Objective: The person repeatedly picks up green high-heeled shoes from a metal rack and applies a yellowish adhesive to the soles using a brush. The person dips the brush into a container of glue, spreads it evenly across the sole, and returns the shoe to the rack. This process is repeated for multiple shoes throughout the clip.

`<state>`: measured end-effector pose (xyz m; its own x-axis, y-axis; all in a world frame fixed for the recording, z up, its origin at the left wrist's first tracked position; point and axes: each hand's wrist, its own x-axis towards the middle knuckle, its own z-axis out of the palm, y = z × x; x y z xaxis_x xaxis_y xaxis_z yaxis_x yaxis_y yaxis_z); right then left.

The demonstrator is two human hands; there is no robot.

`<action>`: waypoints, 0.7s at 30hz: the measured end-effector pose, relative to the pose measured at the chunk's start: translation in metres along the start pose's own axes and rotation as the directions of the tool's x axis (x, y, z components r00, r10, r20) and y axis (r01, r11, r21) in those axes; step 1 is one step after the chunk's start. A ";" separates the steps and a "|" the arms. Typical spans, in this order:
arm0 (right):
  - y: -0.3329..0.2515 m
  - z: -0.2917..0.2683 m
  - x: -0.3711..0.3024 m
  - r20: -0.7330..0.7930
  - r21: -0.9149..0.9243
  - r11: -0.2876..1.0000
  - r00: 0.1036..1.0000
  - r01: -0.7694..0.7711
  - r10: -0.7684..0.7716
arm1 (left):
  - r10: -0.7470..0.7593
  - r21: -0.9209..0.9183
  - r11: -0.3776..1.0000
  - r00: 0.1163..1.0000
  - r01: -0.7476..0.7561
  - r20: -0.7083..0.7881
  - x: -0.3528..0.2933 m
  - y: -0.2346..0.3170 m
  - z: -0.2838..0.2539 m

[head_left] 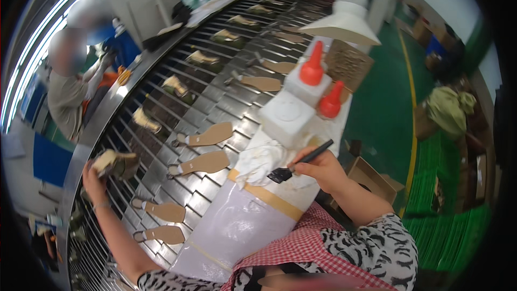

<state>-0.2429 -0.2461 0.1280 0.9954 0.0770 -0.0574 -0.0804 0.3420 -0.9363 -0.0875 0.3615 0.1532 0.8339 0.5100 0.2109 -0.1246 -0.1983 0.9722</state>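
Note:
My left hand (95,183) is closed around a shoe (121,166) with a cream sole side and a dark green upper, at the far left of the slatted conveyor (215,94). In my right hand (325,171) is a black-handled brush (281,174), its dark bristles pointing left beside a crumpled white cloth (263,160). Between my hands, tan shoe soles (207,163) with strap ends lie on metal plates of the conveyor. Farther up the line, several more shoes (175,85) like the one I hold rest on the bars.
White bottles with red nozzle caps (311,67) and a white container (287,116) stand on the narrow work table (237,226). A white duct hood (344,27) hangs above its far end. Across the conveyor sits a person (67,97). Green crates (447,237) and an open cardboard box (371,175) are at right.

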 end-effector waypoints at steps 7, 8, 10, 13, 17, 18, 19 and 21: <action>-0.028 -0.034 -0.019 0.017 -0.371 0.923 0.994 0.104 -0.105 | -0.163 0.140 0.983 0.907 0.117 0.389 -0.162 0.104 -0.013; -0.032 -0.039 -0.022 0.048 -0.402 0.903 0.988 0.153 -0.146 | -0.263 0.215 0.959 0.862 0.185 0.434 -0.179 0.102 -0.012; -0.041 -0.047 -0.026 0.042 -0.521 0.840 0.988 0.150 -0.150 | -0.400 0.346 0.906 0.760 0.243 0.513 -0.209 0.087 -0.008; -0.049 -0.058 -0.029 0.089 -0.518 0.833 0.981 0.194 -0.173 | -0.622 0.512 0.742 0.728 0.432 0.288 -0.245 0.059 -0.004; -0.052 -0.072 -0.023 0.005 -0.626 0.748 0.961 0.220 -0.278 | -0.530 0.432 0.836 0.707 0.340 0.469 -0.319 0.030 -0.009; -0.051 -0.074 -0.019 -0.002 -0.658 0.723 0.960 0.210 -0.280 | -0.580 0.552 0.790 0.618 0.267 0.531 -0.333 0.021 -0.004; -0.051 -0.077 -0.017 0.019 -0.686 0.689 0.952 0.235 -0.306 | -0.506 0.601 0.797 0.616 0.066 0.603 -0.346 0.014 0.001; -0.050 -0.079 -0.008 0.053 -0.783 0.580 0.953 0.226 -0.299 | -0.650 0.495 0.756 0.583 0.428 0.488 -0.357 0.007 0.010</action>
<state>-0.2431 -0.3376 0.1477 0.9696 0.0208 0.2438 0.2191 -0.5174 -0.8272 -0.3813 0.1699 0.0837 0.8295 0.0182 -0.5581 0.5289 -0.3463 0.7748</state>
